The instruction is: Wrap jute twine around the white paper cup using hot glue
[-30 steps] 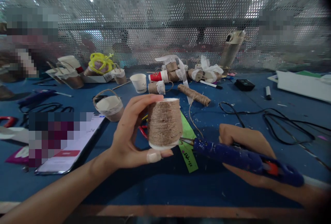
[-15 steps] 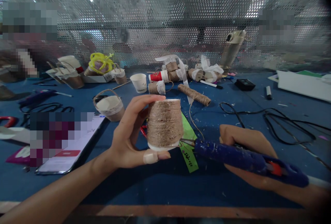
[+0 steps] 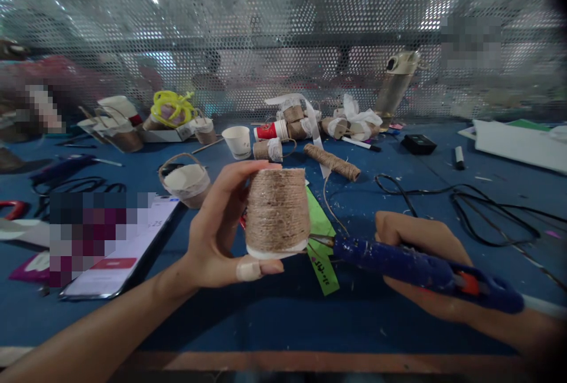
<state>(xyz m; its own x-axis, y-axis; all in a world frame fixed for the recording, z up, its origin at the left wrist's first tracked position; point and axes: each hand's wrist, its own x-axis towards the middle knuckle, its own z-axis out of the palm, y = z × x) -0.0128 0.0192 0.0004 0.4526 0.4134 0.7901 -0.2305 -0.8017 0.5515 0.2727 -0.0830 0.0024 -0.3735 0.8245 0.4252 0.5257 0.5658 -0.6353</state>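
Observation:
In my left hand (image 3: 219, 229) is a paper cup (image 3: 278, 212) wrapped in brown twine, gripped by its two ends between fingers and thumb. A white band of bare cup shows at its lower end. My right hand (image 3: 425, 253) is closed round a blue hot glue gun (image 3: 398, 262). The gun's metal tip is at the cup's lower right side, by the edge of the twine. A strand of twine runs from near the tip back to a twine roll (image 3: 332, 161) on the table. Under the cup lies a green paper strip (image 3: 321, 235) with handwriting.
A small twine-handled cup basket (image 3: 186, 182) and a phone (image 3: 119, 253) are at left. White cup (image 3: 238, 142), wrapped cups (image 3: 268, 150) and a bottle (image 3: 397, 85) stand behind. Black cable (image 3: 458, 206) loops at right. A perforated metal screen (image 3: 274, 29) rises at the back.
My left hand has shifted the wrapped cup slightly left and tilted or turned it a little. The glue gun has barely moved, its tip still near the cup's lower edge.

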